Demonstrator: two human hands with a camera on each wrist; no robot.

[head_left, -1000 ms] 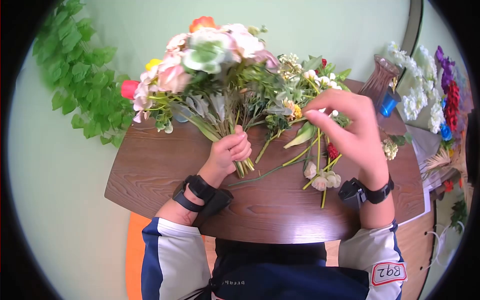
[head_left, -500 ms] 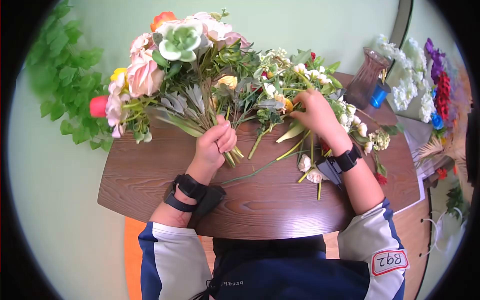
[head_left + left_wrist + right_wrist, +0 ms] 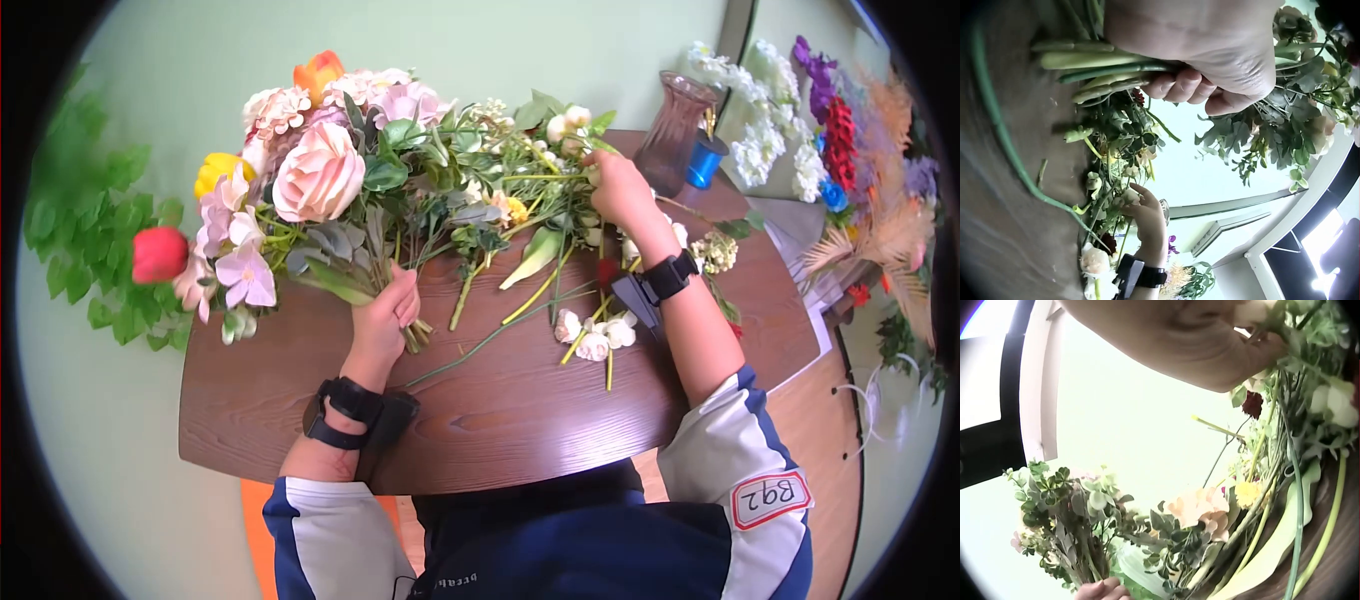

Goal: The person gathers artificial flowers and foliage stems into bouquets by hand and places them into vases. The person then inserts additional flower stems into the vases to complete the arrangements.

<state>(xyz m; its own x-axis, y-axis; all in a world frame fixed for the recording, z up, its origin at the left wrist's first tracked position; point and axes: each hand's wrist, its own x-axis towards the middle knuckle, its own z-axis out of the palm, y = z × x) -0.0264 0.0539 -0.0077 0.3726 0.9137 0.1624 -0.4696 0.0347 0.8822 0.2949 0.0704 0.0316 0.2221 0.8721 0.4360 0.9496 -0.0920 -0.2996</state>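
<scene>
My left hand grips the gathered stems of a mixed bouquet, whose stem ends stick out below the fist. The bouquet holds a large pink rose, a red tulip, a yellow tulip, an orange tulip and lilac blossoms. Over a loose pile of flowers, my right hand has its fingertips curled in among white blooms, pinching a green stem; leaves and the hand itself partly hide the grip.
Cream roses and a thin green stem lie on the brown table. At the back right stand a pinkish glass vase and a blue ribbon spool. White, purple and red flowers fill the far right; green vines hang at left.
My right hand has come down from above the pile and reached into the white blooms, its fingers closing. The bouquet has tilted left and lower in my left hand, turning the pink rose forward.
</scene>
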